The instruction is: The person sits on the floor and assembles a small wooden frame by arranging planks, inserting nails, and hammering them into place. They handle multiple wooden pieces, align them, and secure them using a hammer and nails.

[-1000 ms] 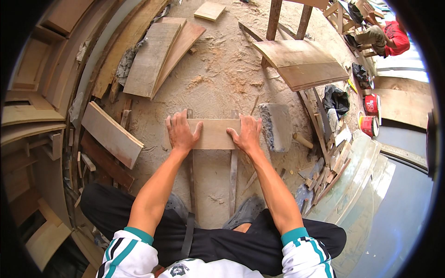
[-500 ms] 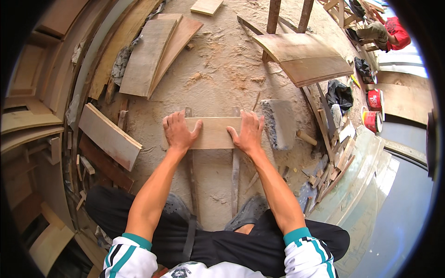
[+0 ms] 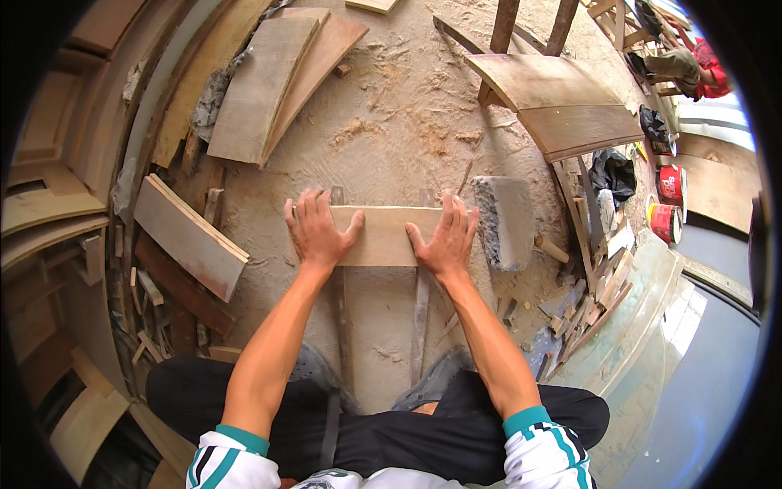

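Note:
A short, pale wooden board (image 3: 384, 236) lies crosswise on two narrow, dark parallel strips (image 3: 420, 314) in front of me. My left hand (image 3: 318, 232) holds its left end, fingers pointing away from me and thumb along the top face. At the other end my right hand (image 3: 444, 240) grips it the same way, thumb pointing inward. The board's two ends are partly hidden beneath my hands. Just right of my right hand rests a rough grey stone block (image 3: 507, 222).
Curved panels (image 3: 265, 85) and a shorter one (image 3: 191, 236) lie to the left. A curved panel (image 3: 574, 106) rests on a stand at far right, above wood offcuts (image 3: 599, 297). Beyond are red tubs (image 3: 664, 222) and a seated person in red (image 3: 710, 69). Sawdust covers the floor (image 3: 391, 122).
The view has shifted a little, so the surroundings sit slightly farther right on that side. Both hands stay on the board, with only a slight change in their position.

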The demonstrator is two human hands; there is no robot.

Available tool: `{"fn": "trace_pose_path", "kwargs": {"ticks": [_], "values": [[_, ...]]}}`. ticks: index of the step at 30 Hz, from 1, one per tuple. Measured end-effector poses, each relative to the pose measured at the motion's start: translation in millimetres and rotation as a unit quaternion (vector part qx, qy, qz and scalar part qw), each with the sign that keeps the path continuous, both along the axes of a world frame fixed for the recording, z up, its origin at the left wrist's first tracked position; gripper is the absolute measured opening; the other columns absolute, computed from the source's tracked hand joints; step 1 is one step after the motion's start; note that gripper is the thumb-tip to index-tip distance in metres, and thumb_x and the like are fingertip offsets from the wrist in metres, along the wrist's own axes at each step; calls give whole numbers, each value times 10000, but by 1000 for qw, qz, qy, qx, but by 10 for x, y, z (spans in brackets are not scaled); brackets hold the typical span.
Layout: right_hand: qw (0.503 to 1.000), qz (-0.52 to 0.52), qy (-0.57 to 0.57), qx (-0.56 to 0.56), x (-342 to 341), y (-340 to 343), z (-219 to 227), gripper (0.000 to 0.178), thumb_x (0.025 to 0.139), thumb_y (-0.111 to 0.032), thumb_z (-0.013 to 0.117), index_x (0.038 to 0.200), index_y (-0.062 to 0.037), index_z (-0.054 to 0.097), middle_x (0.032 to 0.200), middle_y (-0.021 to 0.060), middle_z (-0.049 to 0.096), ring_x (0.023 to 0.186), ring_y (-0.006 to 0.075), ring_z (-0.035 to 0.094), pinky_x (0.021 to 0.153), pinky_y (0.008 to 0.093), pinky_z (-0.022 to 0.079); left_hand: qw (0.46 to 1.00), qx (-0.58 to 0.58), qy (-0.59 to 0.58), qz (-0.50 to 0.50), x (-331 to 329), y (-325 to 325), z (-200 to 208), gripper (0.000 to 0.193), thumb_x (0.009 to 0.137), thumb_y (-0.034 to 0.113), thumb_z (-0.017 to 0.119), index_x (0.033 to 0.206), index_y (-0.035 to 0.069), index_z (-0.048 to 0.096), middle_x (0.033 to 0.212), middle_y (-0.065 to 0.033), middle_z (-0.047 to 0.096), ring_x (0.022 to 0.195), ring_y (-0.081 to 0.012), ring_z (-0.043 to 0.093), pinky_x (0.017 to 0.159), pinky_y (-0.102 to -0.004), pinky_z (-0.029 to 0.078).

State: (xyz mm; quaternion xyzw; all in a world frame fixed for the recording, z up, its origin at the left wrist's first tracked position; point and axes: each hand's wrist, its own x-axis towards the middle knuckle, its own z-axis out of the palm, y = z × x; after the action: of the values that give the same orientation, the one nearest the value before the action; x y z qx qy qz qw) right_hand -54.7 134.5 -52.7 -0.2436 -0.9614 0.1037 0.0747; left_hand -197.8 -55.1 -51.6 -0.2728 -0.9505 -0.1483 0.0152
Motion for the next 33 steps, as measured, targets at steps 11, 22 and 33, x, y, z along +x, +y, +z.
{"fn": "trace_pose_path", "kwargs": {"ticks": [11, 22, 33], "values": [[996, 9, -87, -36, 5, 50, 29, 934, 897, -659, 462, 1501, -6, 176, 1491, 183, 299, 1421, 329, 232, 1189, 559, 27, 995, 14, 75, -62, 57, 1, -48, 578, 862, 479, 613, 1330, 158, 499, 1367, -74, 453, 1355, -249, 346, 1151, -522, 130], [989, -21, -84, -118, 539, 592, 518, 733, 921, -526, 535, 1443, -38, 374, 1530, 197, 298, 1456, 348, 188, 1194, 504, 111, 968, -66, 165, -175, 307, 368, 39, 565, 824, 114, 578, 1370, 202, 463, 1442, -76, 361, 1402, -261, 281, 1164, -509, 135], [976, -135, -106, -137, 1549, 1442, 439, 461, 882, -295, 592, 1287, -76, 568, 1371, 145, 520, 1330, 326, 415, 1071, 488, 358, 935, 48, -86, -341, 1202, 2019, 427, 619, 869, 361, 650, 1376, 63, 459, 1432, -198, 407, 1365, -365, 332, 1133, -478, 257]]}}
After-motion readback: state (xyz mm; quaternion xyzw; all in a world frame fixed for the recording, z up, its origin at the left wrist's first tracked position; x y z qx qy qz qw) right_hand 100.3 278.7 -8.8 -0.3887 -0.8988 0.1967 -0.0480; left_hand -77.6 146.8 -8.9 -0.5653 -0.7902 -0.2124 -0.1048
